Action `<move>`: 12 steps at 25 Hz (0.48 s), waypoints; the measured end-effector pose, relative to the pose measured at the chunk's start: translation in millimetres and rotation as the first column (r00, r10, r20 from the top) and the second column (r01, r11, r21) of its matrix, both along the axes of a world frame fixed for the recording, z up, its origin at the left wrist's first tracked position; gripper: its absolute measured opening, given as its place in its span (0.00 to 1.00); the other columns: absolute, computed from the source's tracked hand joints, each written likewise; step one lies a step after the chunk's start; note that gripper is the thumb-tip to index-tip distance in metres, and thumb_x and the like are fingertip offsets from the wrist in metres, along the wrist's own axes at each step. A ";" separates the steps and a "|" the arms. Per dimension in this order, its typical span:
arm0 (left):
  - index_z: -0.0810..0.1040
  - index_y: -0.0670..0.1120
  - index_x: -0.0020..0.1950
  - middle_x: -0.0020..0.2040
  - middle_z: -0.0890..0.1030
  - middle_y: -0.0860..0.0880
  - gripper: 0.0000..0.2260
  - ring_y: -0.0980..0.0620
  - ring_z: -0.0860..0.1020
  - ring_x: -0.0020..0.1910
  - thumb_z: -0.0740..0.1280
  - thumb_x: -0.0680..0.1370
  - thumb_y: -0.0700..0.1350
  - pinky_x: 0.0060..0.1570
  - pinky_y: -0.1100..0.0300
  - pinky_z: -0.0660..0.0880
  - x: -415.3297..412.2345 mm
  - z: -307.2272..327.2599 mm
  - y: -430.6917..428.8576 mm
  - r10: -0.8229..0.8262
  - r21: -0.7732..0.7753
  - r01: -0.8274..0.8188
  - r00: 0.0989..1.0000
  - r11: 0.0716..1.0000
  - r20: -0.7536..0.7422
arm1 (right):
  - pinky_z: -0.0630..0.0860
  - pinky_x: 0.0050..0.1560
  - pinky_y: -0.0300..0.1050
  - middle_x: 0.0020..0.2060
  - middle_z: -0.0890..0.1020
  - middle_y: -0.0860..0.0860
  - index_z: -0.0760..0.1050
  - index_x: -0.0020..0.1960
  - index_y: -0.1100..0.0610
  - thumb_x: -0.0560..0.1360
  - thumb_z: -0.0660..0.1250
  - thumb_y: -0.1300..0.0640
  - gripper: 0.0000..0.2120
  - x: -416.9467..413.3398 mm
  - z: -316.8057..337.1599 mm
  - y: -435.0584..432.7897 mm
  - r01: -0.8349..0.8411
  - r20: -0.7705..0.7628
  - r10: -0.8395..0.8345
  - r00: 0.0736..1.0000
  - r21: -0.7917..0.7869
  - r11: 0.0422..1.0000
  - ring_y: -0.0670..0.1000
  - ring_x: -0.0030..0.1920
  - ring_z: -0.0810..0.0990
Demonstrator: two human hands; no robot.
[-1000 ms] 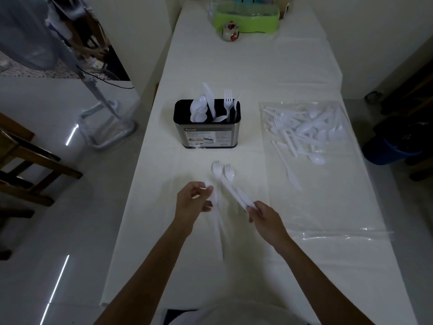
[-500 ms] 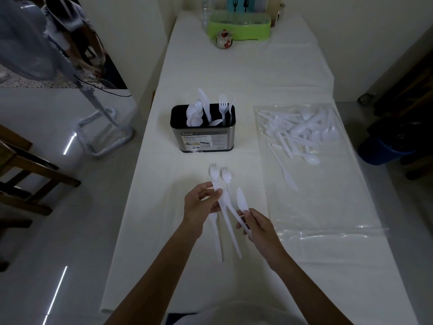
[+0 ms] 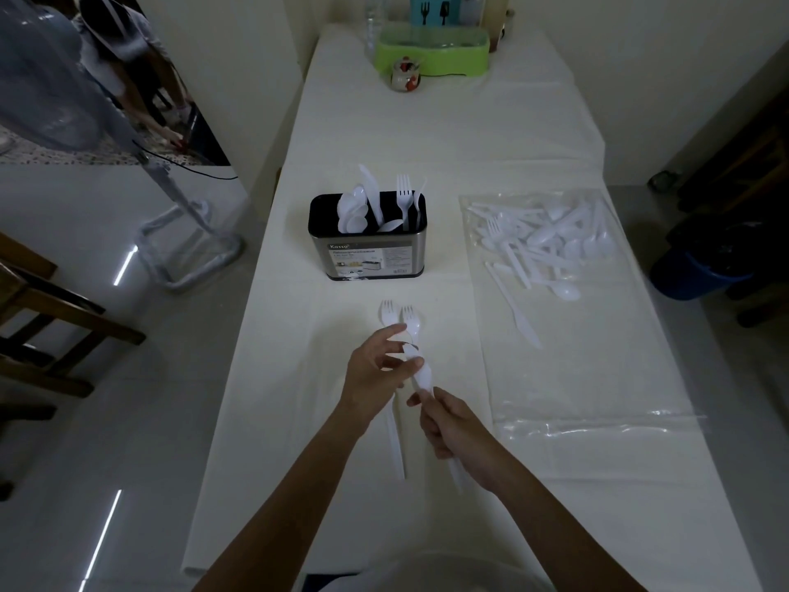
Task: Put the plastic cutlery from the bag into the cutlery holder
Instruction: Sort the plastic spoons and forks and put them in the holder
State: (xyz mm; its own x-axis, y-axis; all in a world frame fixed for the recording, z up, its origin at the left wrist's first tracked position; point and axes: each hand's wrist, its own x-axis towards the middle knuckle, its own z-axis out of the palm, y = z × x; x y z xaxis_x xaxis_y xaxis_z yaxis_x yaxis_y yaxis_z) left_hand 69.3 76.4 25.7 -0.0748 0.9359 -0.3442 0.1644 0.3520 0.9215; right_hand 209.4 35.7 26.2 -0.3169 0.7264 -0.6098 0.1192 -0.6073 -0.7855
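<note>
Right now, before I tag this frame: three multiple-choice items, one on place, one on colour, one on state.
1. Bag lies where from the holder? A left B right C behind
2. Tray at the table's far end? A red B green C blue
3. Left hand and right hand? A both empty B one in the bag C both holding something
B: bag sits right of the holder. B: tray is green. C: left hand pinches forks, right hand grips a knife.

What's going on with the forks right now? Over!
Left hand holds two forks. Right hand grips a knife. Holder partly filled, nothing blocking it. More cutlery in bag.
</note>
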 end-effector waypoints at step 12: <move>0.83 0.40 0.50 0.34 0.83 0.52 0.10 0.61 0.79 0.33 0.73 0.70 0.33 0.37 0.71 0.75 -12.8 0.1 13.7 -0.211 0.131 0.212 0.977 0.968 -0.022 | 0.70 0.43 0.38 0.38 0.78 0.49 0.78 0.49 0.55 0.79 0.60 0.50 0.11 14.7 7.0 23.9 -0.257 0.228 0.216 0.949 0.170 0.951 0.46 0.39 0.76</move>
State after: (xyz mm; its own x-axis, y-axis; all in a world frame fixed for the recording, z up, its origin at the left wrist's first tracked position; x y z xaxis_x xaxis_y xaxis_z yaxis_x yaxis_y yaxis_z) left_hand 56.5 90.0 25.9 0.1272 0.9680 -0.2164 0.2296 0.1835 0.9558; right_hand 224.1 59.5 33.2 -0.3777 0.7570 -0.5332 0.4109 -0.3791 -0.8291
